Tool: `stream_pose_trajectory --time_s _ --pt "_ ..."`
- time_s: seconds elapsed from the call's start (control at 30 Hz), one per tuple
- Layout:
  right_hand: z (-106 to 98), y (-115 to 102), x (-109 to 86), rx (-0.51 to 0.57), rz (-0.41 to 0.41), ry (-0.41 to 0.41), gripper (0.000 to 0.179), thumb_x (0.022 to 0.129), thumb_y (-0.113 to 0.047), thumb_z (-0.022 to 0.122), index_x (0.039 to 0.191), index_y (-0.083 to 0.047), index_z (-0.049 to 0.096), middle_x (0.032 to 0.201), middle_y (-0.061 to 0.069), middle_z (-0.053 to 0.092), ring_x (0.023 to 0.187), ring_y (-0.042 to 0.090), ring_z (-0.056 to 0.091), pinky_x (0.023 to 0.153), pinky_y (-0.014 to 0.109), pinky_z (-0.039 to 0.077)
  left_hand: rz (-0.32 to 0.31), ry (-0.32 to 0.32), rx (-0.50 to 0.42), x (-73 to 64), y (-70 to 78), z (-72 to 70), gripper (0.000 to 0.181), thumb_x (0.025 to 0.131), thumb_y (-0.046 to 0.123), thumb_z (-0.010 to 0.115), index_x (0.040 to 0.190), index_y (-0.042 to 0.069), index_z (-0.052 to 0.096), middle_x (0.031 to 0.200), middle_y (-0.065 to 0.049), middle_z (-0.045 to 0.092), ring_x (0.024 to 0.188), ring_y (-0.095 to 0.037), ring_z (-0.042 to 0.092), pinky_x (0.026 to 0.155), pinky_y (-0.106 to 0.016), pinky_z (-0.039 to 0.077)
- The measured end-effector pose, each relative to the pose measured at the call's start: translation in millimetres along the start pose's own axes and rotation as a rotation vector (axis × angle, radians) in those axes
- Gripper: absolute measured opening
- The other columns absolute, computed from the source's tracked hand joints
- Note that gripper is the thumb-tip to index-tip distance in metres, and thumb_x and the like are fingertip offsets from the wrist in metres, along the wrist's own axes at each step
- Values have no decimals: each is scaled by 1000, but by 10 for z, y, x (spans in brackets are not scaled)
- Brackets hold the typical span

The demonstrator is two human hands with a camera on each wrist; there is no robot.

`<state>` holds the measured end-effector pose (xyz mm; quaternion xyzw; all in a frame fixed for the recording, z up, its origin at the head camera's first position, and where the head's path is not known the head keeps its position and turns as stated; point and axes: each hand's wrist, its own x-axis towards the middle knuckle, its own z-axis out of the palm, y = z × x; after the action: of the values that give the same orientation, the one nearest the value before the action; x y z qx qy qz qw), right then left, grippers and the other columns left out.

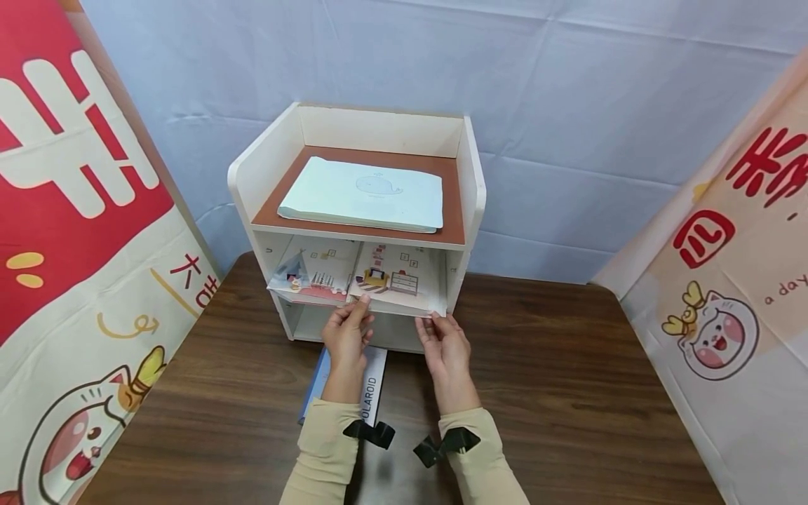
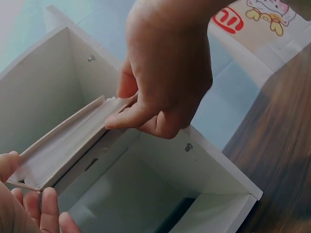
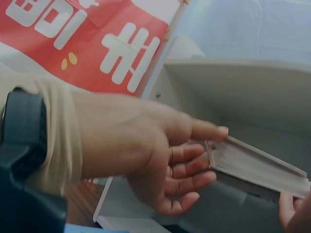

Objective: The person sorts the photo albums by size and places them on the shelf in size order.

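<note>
A book with an illustrated cover (image 1: pixel 404 277) lies on the middle shelf, its front edge out past the shelf edge. My left hand (image 1: pixel 346 344) pinches its front left corner, thumb on top. At its front right corner, my right hand (image 1: pixel 447 354) grips with the thumb above and the fingers below. The left wrist view shows the page edges (image 2: pixel 68 141) between two stiff covers, with my right hand (image 2: pixel 167 73) at the far end. In the right wrist view my left hand (image 3: pixel 160 155) holds the near end. Another illustrated book (image 1: pixel 318 270) lies alongside on the left.
A small white shelf unit (image 1: pixel 475 189) stands against the blue cloth backdrop. On its brown top lies a pale pad with a whale drawing (image 1: pixel 360 196). Below my hands, a blue and white item lettered POLAROID (image 1: pixel 374 372) rests on the wooden table (image 1: pixel 568 365).
</note>
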<state>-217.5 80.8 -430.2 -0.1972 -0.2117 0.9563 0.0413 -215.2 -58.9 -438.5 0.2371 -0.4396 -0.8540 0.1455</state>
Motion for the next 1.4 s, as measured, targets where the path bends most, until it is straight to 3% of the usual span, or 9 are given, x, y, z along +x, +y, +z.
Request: stream_pose_trajectory --time_s 0.33,0.5,0.67,0.73,0.8,0.9,1.0,1.2,1.4 --pt "-50 -4 -8 -34 11 -29 39 86 15 51 109 -6 27 92 15 43 75 20 51 82 38 49 -3 0 49 -37 -16 -3 33 73 32 80 83 9 58 73 -3 64 64 -14 62 50 -24 44" --pt "-152 -12 -160 -183 -3 -54 25 89 10 49 102 -5 34 82 11 51 72 18 55 81 39 50 4 -29 131 -162 4 -130 27 78 25 76 88 7 59 77 -5 63 68 -16 63 54 -27 46" --pt "-209 -17 -239 -238 16 -79 31 90 8 51 108 -7 31 89 11 51 77 18 54 82 39 49 27 -42 161 -230 40 -258 23 79 19 74 91 5 60 80 -5 64 70 -16 63 57 -29 46" --pt "-229 -28 -266 -285 14 -93 34 89 7 51 112 -6 31 89 11 52 78 18 55 83 40 48 42 -75 204 -243 46 -306 23 80 18 73 94 4 60 81 -4 63 72 -16 63 59 -30 47" --pt "-258 -43 -303 -417 2 -130 37 87 8 53 116 -3 32 89 10 55 79 18 57 81 40 49 83 -142 312 -255 39 -367 24 81 16 72 97 2 61 84 -4 63 75 -16 61 61 -29 46" --pt "-307 -57 -371 -702 -19 -218 41 85 5 55 120 1 34 92 9 59 81 17 59 78 41 50 184 -237 516 -283 21 -486 25 80 12 72 100 0 64 87 -7 62 80 -17 57 66 -29 46" --pt "-358 -60 -406 -922 -42 -305 44 83 1 58 122 5 37 97 12 60 85 18 59 76 40 50 272 -275 678 -305 12 -610 24 79 10 73 100 1 66 93 -11 63 84 -21 58 69 -29 46" --pt "-465 -85 -409 -1134 -87 -362 42 84 -2 62 121 6 42 101 16 58 87 22 59 68 31 49 406 -341 933 -312 45 -787 28 79 14 73 105 4 66 99 -11 64 88 -28 61 74 -43 49" --pt "-568 -148 -423 -1345 -226 -454 37 82 -1 66 114 8 50 99 16 58 85 24 58 68 27 49 530 -412 1139 -292 59 -902 30 78 15 74 105 4 67 97 -12 63 89 -33 60 74 -47 47"
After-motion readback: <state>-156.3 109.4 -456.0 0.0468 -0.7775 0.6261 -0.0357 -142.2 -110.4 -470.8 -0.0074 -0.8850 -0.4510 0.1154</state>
